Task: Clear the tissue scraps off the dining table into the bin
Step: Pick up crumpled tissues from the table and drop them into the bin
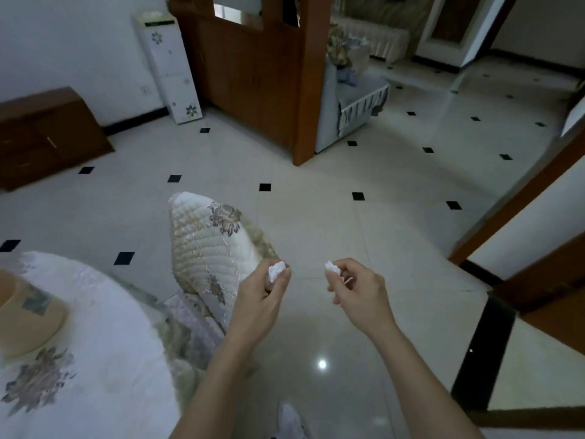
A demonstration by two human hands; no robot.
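My left hand (pixel 264 294) is closed around a small white tissue scrap (pixel 276 269) that pokes out above the fingers. My right hand (pixel 356 291) pinches a second white tissue scrap (pixel 331 267) between thumb and fingertips. Both hands are held out over the tiled floor, about a hand's width apart. The dining table (pixel 104 359), round and covered with a white flowered cloth, is at the lower left, behind and left of my left hand. No bin shows in this view.
A chair with a quilted cream cover (pixel 209 245) stands by the table, just left of my left hand. A tan object (pixel 25 318) rests on the table. Ahead are a wooden partition (pixel 253 74), a white floral cabinet (pixel 171 64), a low wooden cupboard (pixel 47 134) and pale tiled floor (pixel 364 172).
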